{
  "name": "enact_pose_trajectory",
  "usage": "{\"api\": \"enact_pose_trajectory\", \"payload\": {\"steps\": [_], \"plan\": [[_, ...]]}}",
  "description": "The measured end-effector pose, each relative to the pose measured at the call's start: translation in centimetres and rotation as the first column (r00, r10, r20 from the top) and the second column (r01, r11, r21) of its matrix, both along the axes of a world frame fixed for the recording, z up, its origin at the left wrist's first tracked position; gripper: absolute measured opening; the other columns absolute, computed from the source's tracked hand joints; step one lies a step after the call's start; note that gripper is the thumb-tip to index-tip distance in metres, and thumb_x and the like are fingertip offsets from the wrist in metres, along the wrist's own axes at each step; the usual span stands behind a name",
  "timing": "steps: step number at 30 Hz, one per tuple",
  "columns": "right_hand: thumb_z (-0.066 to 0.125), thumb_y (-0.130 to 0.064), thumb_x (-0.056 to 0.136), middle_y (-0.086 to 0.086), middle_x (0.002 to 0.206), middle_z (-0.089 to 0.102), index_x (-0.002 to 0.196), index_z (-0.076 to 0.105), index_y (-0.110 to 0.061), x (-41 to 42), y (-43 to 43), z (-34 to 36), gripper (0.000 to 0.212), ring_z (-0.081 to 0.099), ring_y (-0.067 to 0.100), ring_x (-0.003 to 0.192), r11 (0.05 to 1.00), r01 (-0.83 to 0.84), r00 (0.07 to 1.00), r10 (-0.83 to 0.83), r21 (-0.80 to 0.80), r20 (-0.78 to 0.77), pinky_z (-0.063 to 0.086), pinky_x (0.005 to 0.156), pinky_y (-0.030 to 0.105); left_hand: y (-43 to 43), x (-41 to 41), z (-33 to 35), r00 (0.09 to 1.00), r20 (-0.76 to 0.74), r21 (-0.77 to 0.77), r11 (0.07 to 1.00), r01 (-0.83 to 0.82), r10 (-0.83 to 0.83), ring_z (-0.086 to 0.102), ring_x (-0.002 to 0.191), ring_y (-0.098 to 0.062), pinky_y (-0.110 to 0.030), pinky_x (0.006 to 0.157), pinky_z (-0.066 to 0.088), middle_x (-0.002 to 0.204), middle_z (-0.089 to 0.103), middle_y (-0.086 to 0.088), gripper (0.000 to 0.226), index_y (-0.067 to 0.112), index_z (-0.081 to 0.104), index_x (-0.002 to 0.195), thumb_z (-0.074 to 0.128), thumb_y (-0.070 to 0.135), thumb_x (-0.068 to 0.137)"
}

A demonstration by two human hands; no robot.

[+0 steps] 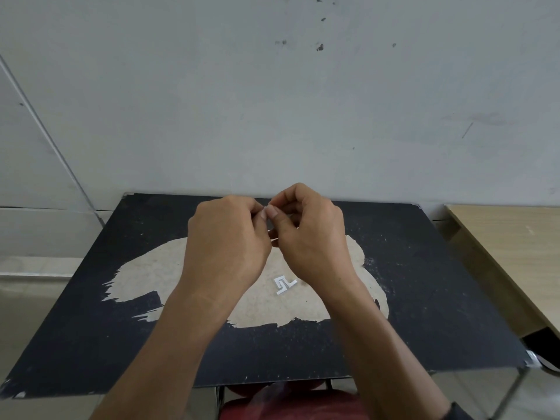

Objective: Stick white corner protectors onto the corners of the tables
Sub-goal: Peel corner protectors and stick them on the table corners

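**Both hands pinch a white piece above the black tabletop**

Both hands are up and together over the middle of the tabletop (424,283). The left hand (227,237) and right hand (312,234) meet fingertip to fingertip, fingers curled in tight. Between them is a small white piece (268,207), pinched from both sides. Only a sliver of it shows, so its shape cannot be told.

Below the hands, two more corner protectors (285,285) lie flat on the bare tan patch where the black surface has worn away. They are white, thin and angular, bent like little L-shapes. They sit touching, side by side, just left of the right wrist.

At the near right corner of the tabletop something pale and shiny (531,358) wraps the edge. A wooden table (509,244) stands just beside it on the right, and a grey wall (272,101) rises behind.
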State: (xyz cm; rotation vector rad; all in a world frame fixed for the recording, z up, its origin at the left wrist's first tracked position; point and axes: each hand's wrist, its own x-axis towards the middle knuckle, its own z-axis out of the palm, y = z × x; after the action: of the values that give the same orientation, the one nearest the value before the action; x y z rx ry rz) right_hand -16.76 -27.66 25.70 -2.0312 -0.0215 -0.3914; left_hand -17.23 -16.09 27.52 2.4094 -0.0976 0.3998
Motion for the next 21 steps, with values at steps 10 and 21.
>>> {"api": "enact_pose_trajectory", "payload": {"steps": [10, 21], "plan": [[0.060, -0.013, 0.095, -0.005, 0.074, 0.069, 0.085, 0.061, -0.019, -0.24, 0.43, 0.29, 0.011, 0.068, 0.013, 0.070, 0.993, 0.022, 1.000, -0.023, -0.117, -0.008, 0.057, 0.067, 0.042, -0.02, -0.05, 0.04, 1.000, 0.010, -0.007, 1.000, -0.018, 0.018, 0.064, 0.065, -0.009, -0.007, 0.054, 0.032, 0.074, 0.073, 0.005, 0.019, 0.023, 0.078, 0.094, 0.061, 0.031, 0.098], [0.062, -0.009, 0.094, -0.006, 0.075, 0.070, 0.088, 0.063, -0.016, -0.13, 0.45, 0.17, 0.010, 0.069, 0.014, 0.070, 0.998, 0.003, 1.000, -0.002, -0.065, 0.011, 0.058, 0.067, 0.043, 0.28, 0.12, -0.02, 1.000, 0.011, -0.004, 1.000, 0.017, -0.017, 0.069, 0.068, -0.012, -0.009, 0.056, 0.036, 0.076, 0.075, 0.004, 0.019, 0.021, 0.078, 0.096, 0.060, 0.030, 0.098]]}}
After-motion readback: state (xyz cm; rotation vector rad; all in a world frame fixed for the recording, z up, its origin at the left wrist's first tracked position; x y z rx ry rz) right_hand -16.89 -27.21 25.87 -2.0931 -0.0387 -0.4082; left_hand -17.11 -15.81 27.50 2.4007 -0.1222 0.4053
